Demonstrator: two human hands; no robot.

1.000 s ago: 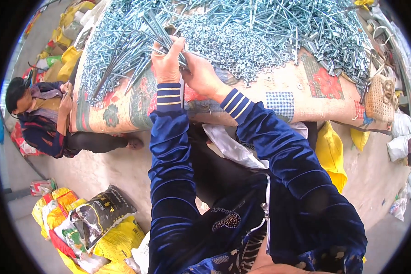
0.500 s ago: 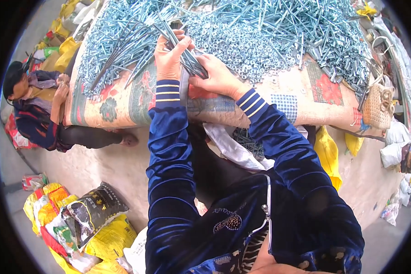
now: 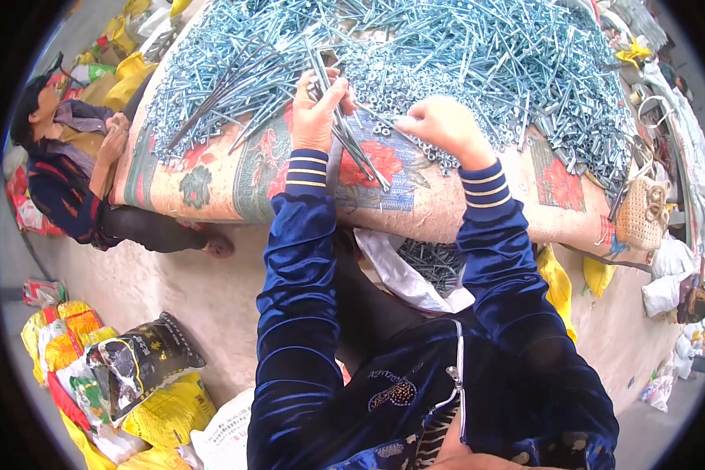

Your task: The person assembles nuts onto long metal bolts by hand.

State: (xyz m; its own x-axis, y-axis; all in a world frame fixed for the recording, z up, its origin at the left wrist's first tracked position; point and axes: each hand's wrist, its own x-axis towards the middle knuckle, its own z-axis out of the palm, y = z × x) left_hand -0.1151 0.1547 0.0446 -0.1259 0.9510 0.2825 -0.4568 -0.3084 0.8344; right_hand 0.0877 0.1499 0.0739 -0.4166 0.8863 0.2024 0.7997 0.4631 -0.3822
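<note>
My left hand (image 3: 318, 113) is closed around a bundle of long thin metal rods (image 3: 360, 157), which slant down past the wrist and fan out over the table edge. To its right, my right hand (image 3: 448, 129) is closed with thumb and fingertips pinched together, just above the near edge of the nuts. Whatever sits in that pinch is too small to make out. Small silvery hex nuts (image 3: 384, 84) lie heaped beyond both hands. Around them spreads a large pile of long bluish metal bolts (image 3: 517, 55). Several dark rods (image 3: 219, 90) lie across the pile on the left.
A patterned cloth (image 3: 439, 196) covers the table. At the left edge sits another person (image 3: 70, 172), hands together. Under the table, a white sack (image 3: 403, 274) stands open with metal pieces inside. Filled bags (image 3: 149, 360) lie on the floor at lower left; a woven basket (image 3: 642, 211) hangs at right.
My right hand has left the rods' lower ends and moved right, over the nuts. The left hand still grips the bundle, whose lower ends now spread apart. The other person's head has turned.
</note>
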